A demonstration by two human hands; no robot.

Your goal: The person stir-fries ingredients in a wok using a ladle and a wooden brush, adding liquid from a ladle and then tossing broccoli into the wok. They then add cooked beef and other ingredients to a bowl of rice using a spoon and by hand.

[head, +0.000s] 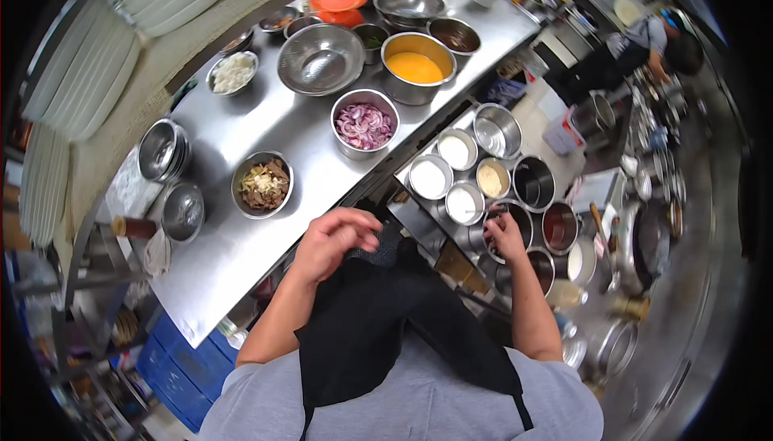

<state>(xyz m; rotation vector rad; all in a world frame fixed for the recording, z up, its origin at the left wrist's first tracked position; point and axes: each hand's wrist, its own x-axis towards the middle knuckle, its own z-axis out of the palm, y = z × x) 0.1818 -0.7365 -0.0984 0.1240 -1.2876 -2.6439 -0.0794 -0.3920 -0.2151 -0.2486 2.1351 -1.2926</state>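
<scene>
My left hand [338, 242] hangs in front of the black apron [374, 332], near the edge of the steel table, fingers loosely curled and apart with nothing in them. Over the seasoning pots on the right, my right hand [506, 236] has its fingers around what looks like a thin metal utensil [481, 210]. That utensil reaches across the rim of a pot of white powder [464, 201]. Beneath the hand is a dark-looking pot [520, 219], partly hidden. On the table to the left stands a steel bowl of sliced meat with chopped pale seasonings on top [264, 186].
The steel table [211, 278] holds a pot of sliced red onion [364, 126], a pot of yellow liquid [414, 67], a perforated steel colander [320, 59] and stacked bowls [162, 150]. A wok [652, 245] sits at right. Another person [634, 48] works farther back.
</scene>
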